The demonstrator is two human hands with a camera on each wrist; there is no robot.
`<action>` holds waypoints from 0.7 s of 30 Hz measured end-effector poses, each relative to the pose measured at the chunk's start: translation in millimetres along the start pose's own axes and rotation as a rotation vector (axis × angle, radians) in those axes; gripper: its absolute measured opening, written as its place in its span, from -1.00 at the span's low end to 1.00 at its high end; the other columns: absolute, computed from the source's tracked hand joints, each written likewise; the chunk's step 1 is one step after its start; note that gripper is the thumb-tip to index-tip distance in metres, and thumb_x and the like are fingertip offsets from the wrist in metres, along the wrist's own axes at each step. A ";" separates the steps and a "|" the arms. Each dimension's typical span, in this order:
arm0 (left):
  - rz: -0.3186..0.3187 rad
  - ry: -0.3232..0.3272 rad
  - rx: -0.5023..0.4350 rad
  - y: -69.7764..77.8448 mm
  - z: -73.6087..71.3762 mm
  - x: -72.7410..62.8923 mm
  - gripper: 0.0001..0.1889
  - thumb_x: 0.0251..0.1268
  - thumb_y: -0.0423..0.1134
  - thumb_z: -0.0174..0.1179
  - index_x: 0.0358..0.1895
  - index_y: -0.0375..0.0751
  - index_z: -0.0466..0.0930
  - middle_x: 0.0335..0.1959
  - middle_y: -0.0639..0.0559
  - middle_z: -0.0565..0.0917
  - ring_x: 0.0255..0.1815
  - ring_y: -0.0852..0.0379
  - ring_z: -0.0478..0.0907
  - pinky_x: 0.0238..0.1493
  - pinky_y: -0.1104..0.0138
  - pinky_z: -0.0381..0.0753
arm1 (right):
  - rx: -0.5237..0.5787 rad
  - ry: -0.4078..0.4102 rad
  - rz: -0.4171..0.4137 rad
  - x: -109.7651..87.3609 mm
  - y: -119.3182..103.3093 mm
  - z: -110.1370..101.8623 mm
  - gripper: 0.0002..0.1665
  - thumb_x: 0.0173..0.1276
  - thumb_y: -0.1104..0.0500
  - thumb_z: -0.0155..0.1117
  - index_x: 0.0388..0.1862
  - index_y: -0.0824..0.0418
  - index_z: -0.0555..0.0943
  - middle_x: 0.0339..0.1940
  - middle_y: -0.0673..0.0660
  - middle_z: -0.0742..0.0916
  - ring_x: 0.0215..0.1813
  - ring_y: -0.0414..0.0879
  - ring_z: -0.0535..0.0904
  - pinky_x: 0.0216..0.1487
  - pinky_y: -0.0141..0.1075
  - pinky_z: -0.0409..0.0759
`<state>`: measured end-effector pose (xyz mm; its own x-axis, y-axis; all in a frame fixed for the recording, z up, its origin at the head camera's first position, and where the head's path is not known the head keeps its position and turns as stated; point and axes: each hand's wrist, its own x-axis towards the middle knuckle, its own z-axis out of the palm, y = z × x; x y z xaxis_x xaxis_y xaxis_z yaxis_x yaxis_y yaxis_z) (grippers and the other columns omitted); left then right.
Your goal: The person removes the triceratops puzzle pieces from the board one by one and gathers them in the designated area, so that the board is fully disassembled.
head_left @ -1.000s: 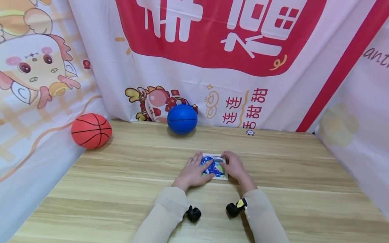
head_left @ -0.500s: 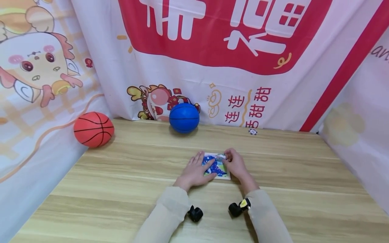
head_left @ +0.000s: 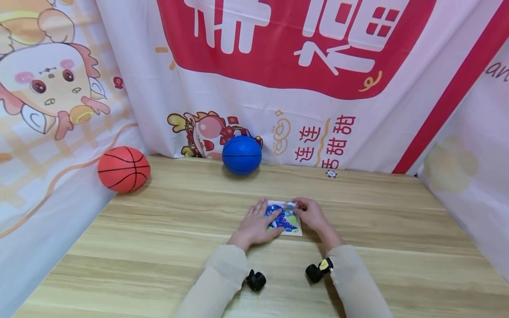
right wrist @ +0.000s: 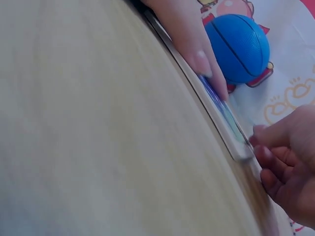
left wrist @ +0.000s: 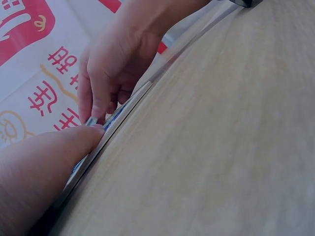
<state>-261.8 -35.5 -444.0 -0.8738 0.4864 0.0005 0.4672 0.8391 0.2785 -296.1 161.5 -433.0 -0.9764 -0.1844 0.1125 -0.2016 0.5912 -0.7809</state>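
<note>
On the table lies a small flat picture puzzle [head_left: 293, 226] with a pale border and a blue, spotted figure on a green ground. My left hand [head_left: 254, 225] rests on its left part, fingers spread and thumb along the near edge. At the far right corner my right hand [head_left: 314, 215] pinches a small grey-blue puzzle piece [head_left: 290, 206] between thumb and forefinger. In the left wrist view, the left thumb [left wrist: 54, 152] lies on the board below the right hand's fingertips. The right wrist view shows the board [right wrist: 219, 115] edge-on; how the piece sits there is hidden.
A blue ball [head_left: 241, 154] stands at the back of the wooden table [head_left: 179, 229], against a printed cloth [head_left: 294, 97]. At the far left sits a red ball [head_left: 124, 169]. Printed cloths also hang on both sides.
The right hand raised the puzzle piece at the board's far right corner, turned it, and now holds it lower there. The left hand has stayed on the board. The head view shifted slightly.
</note>
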 end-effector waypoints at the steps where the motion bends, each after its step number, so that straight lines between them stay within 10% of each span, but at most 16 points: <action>1: 0.000 0.000 -0.003 -0.2 0.1 0.2 -0.32 0.13 0.34 -0.36 0.32 0.16 -0.03 0.33 -0.21 -0.26 0.31 -0.05 -0.41 0.24 0.13 -0.33 | 0.021 0.004 -0.008 -0.3 0.5 -2.8 -0.61 0.11 0.41 0.14 -0.02 0.37 0.48 -0.39 0.14 0.57 -0.35 -0.05 0.43 -0.39 -0.32 0.45; 21: -0.009 0.035 -0.039 -1.2 3.6 1.3 -0.32 0.10 0.35 -0.30 0.30 0.21 0.01 0.34 -0.16 -0.25 0.31 -0.03 -0.39 0.24 0.14 -0.33 | 0.265 0.038 0.068 -32.9 59.5 -107.6 -0.59 0.21 0.35 0.04 0.08 0.38 0.39 -0.21 0.33 0.49 -0.19 0.11 0.40 -0.24 -0.19 0.50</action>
<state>-263.0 -35.1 -447.8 -0.8823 0.4697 0.0314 0.4546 0.8329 0.3156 -284.3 287.3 -417.0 -0.9902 -0.1190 0.0734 -0.1132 0.3746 -0.9203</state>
